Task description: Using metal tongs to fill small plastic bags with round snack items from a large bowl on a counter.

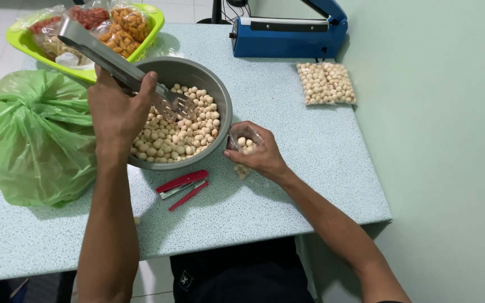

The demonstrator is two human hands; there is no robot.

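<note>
Here, hands: left [118, 109] clamped on tongs [113, 62] over bowl rim [227, 106], right [260, 154] pinching bag [243, 143] beside it.

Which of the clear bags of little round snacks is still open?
The small bag held in the right hand beside the metal bowl, open at the top. The flat full bag near the blue sealer lies closed.

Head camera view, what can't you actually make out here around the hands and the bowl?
- Small clear bag: mostly wrapped by the right hand; its fill is hidden.
- Metal tongs: middle covered by the left hand.
- Metal bowl: depth hidden under pale round snacks.
- Green tray: cut off by the top edge.
</note>
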